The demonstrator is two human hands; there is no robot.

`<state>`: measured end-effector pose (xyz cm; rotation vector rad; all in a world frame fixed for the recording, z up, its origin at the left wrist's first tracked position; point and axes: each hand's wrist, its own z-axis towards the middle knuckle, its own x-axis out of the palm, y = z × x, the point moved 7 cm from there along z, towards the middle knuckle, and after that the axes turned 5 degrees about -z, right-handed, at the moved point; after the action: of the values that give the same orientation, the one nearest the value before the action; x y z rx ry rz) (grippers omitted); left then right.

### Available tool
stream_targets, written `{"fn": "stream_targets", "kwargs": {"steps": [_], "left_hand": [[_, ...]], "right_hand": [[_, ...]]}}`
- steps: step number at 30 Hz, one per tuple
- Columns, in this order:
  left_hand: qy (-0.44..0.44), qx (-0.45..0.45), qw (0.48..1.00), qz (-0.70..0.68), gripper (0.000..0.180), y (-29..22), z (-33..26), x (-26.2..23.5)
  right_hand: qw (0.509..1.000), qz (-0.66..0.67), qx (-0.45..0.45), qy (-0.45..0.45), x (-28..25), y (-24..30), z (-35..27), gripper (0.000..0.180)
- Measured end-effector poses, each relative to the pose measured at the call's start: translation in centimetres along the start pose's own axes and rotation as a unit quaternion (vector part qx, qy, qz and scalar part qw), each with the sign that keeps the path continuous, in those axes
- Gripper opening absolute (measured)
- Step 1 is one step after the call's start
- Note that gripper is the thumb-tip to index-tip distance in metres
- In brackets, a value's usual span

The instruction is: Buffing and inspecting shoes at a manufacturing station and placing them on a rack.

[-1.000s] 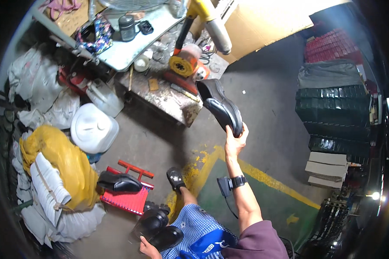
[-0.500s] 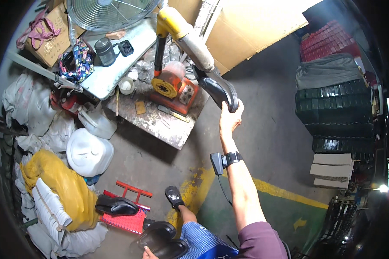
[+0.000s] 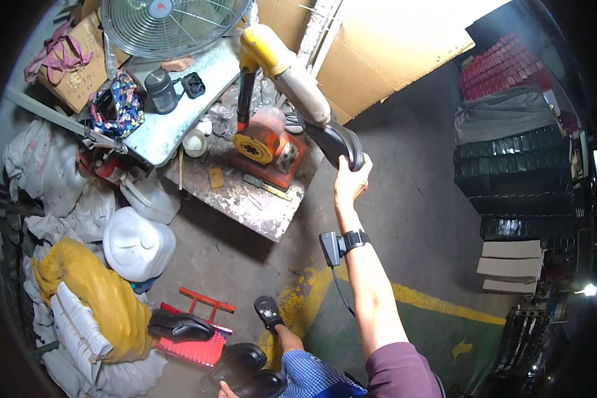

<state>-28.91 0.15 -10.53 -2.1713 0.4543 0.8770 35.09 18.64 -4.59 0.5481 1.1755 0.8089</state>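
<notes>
1. My right hand [image 3: 353,178] grips a black shoe [image 3: 343,147] by one end, off the scuffed bench [image 3: 245,209]'s right edge, at the grey pipe [image 3: 305,99]'s mouth.
2. My left hand [image 3: 226,390], mostly cropped, at two dark shoes [image 3: 237,363]; grip: can't tell.
3. Orange machine [image 3: 266,142] near bench's right edge.
4. Grey floor [image 3: 404,219]; green boxes [image 3: 517,169] stacked right.

I am counting two hands of my own: my right hand [image 3: 353,178] is holding one black shoe [image 3: 339,142] and my left hand [image 3: 226,391] is holding two dark shoes [image 3: 239,361]. One red chair [image 3: 194,353] is bearing black footwear [image 3: 180,326], too overlapped for me to number. I am also seeing one dark clog [image 3: 268,312], two white jugs [image 3: 139,244], one yellow sack [image 3: 99,298], one wire fan [image 3: 160,9], one dark mug [image 3: 160,91], one floral bag [image 3: 129,109], one yellow-wheeled machine [image 3: 268,140] and one yellow-topped pipe [image 3: 292,79].
</notes>
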Motion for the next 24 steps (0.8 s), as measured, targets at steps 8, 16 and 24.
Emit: {"fn": "stream_targets", "kwargs": {"steps": [8, 16, 24], "left_hand": [[0.015, 0.024, 0.999, 0.026, 0.051, -0.4, 0.4, 0.5], [-0.003, 0.017, 1.0, 0.011, 0.051, -0.8, 0.6, 0.0], [0.001, 0.016, 1.0, 0.017, 0.052, 0.3, 1.0, -0.5]], "right_hand": [[0.751, 0.466, 0.464, 0.058, 4.3, -9.6, -2.7, 0.03], [0.691, 0.544, 0.454, 0.141, 6.3, -6.8, -2.9, 0.033], [0.674, 0.561, 0.459, 0.14, 5.7, -6.0, -3.6, 0.032]]}}
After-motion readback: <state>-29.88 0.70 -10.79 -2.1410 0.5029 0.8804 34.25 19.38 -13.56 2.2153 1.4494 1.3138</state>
